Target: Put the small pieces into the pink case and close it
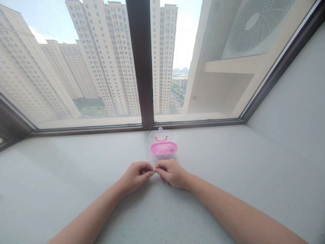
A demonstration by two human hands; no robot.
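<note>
My left hand (139,174) and my right hand (170,172) meet at the fingertips, low over the pale sill. Both pinch, thumb against forefinger. Something tiny and whitish may lie between the tips, but it is too small to name. Just beyond them stands a small pink oval box (162,149) with its top open. Its clear lid (160,136), with a pink handle on it, is tipped back toward the window. A few small dark marks show inside the box; I cannot tell what they are.
The white speckled sill (76,169) spreads out around both arms. A brown window frame (142,67) runs along the back, with tall buildings outside the glass. At the right a white wall (289,88) borders the sill.
</note>
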